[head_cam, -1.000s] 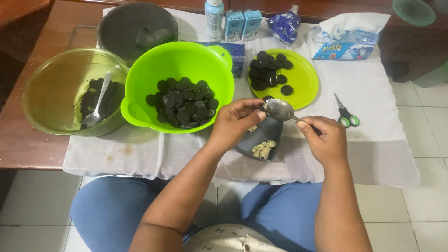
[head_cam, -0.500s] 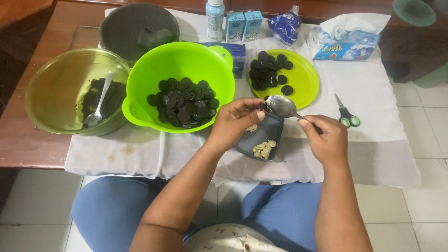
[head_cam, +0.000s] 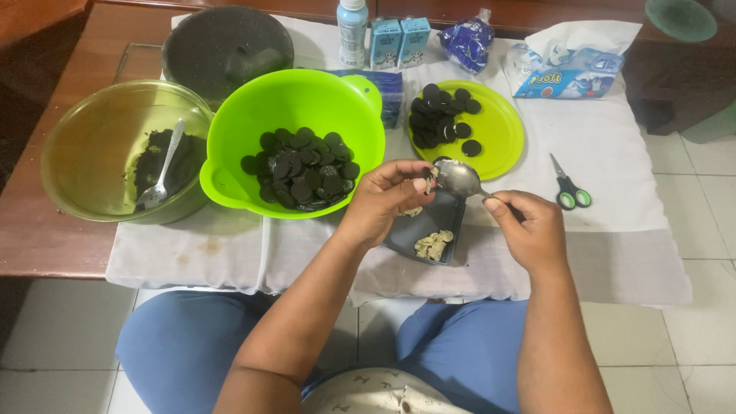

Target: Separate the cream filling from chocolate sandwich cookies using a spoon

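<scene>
Head: R hand (head_cam: 529,230) grips shiny metal spoon (head_cam: 458,179).

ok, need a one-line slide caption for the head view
Right hand scrapes a spoon against a dark cookie half held by the left hand, above a small dark tray of cream.

I look down on a dark brown wooden worktop (head_cam: 46,245), partly draped in a white cloth (head_cam: 613,230); beneath it lies a floor of pale square tiles (head_cam: 690,337); the light is soft and even.
</scene>
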